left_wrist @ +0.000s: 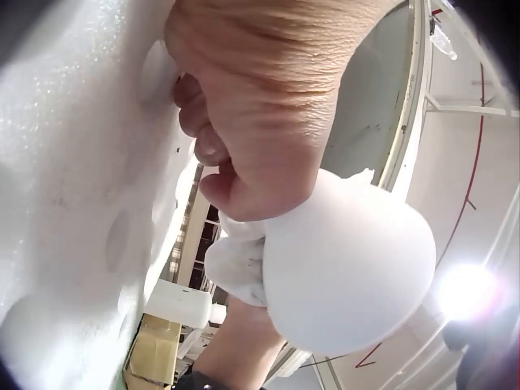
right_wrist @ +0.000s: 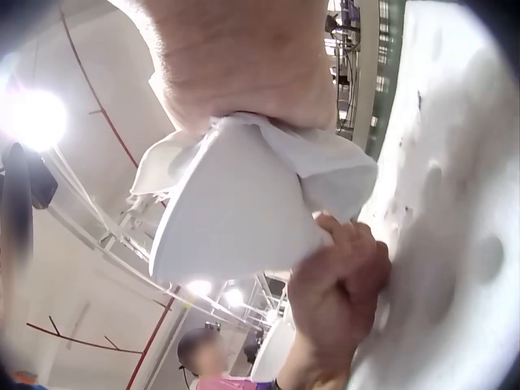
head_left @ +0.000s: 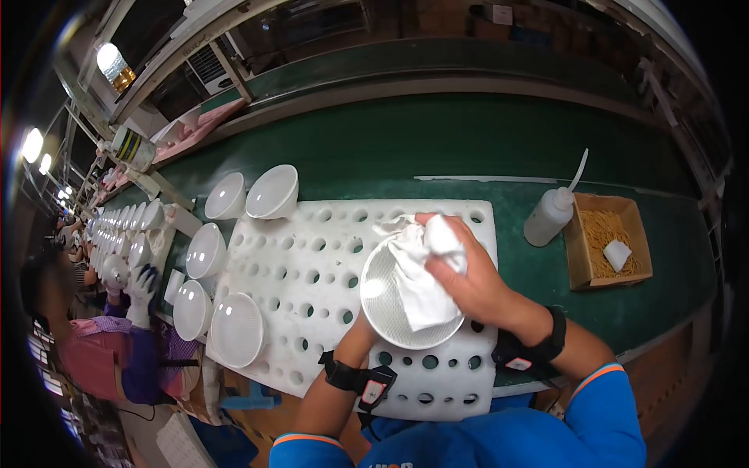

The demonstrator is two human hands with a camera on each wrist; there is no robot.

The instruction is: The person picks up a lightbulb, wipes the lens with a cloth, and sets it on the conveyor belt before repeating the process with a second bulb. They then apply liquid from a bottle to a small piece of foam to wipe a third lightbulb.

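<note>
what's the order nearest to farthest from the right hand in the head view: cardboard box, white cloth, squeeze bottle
1. White cloth: in the grip of the right hand
2. Squeeze bottle: off to the right
3. Cardboard box: farther right, just past the bottle

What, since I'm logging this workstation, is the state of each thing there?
Held bowl: mouth upward, in left hand
White cloth: bunched, gripped by right hand
Squeeze bottle: standing, nozzle fitted
Cardboard box: open, holding yellow strands
Foam board: lying flat
Five other bowls: set down
</note>
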